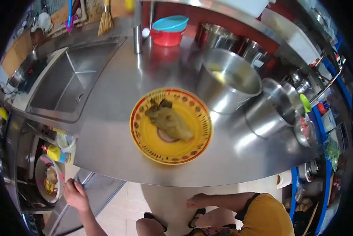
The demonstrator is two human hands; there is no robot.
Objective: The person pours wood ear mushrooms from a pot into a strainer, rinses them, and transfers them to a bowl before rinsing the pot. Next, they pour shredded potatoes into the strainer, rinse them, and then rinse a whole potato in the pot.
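The fingers of the left hand were curled (around what, if anything, I couldn't tell), with a white basin just to their left, yellow dishes inside it. Those of the right hand looked bent, too blurred to tell whether closed. Ahead of both sets of fingers, on the steel counter, lay a yellow plate bearing greenish food, a pot beyond it.

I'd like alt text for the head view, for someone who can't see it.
A yellow plate of greenish food on a steel counter, sink on the left, pots on the right. The wearer's left hand and right hand show lower down, off the plate.
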